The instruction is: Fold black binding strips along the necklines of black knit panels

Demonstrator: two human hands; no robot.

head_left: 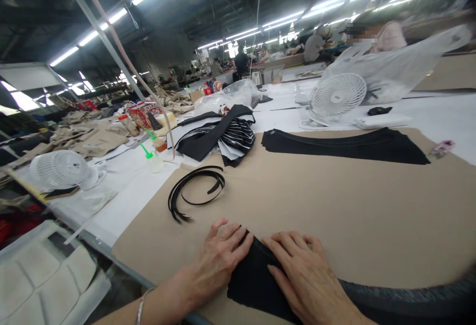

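A black panel [256,280] of flat sheet material, fabric or leather, lies near me at the front of the brown board. My left hand [223,253] has its fingers bent over the panel's upper left corner, holding it. Just to the right, my right hand [301,268] grips the panel's upper edge, fingertips on the edge and thumb on the flat surface. The panel's lower part runs out of view. From under the right forearm, a long curved black piece with a textured band [401,297] stretches to the right. Loosely coiled black strips [178,193] lie beyond my left hand.
Another curved black stack [345,146] lies at the board's [334,206] far side, near a heap of black pieces [223,136]. White fans [337,98] stand behind and at left. A green-tipped bottle [152,160] stands left. A tray [44,280] of pale pieces is below the table edge.
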